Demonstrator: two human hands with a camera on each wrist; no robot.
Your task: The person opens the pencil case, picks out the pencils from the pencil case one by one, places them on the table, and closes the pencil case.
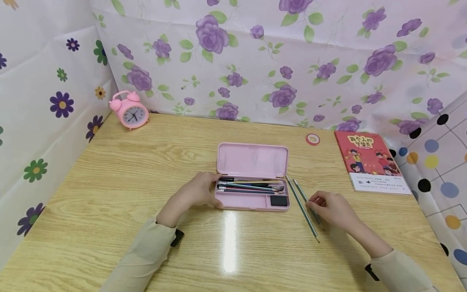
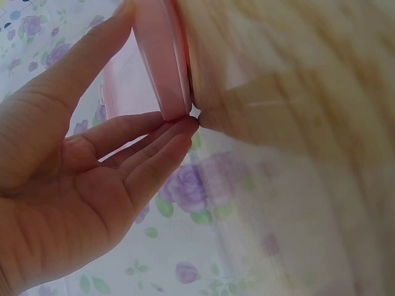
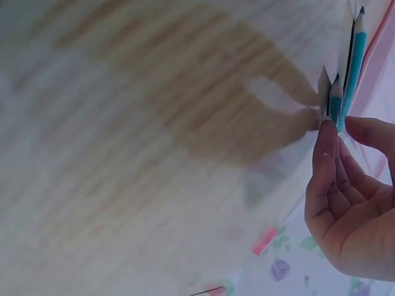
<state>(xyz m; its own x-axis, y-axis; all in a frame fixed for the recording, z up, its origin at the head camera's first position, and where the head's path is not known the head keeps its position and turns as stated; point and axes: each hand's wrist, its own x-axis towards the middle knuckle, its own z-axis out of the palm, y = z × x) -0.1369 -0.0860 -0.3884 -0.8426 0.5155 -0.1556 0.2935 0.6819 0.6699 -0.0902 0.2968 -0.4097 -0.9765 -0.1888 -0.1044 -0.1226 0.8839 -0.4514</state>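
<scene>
An open pink pencil case lies on the table with its lid tipped back. Several pencils and pens fill its upper compartment, and a black eraser sits in the lower right corner. My left hand grips the case's left end, thumb at the front corner and fingers at the back; the left wrist view shows the pink case wall between them. Right of the case, my right hand pinches a green pencil between thumb and forefinger. Beside it lies a second green pencil, its point toward me.
At the back left stands a pink alarm clock. A roll of red tape lies behind the pencils, with a red book farther right. Flowered cloth hangs along the table's back edge.
</scene>
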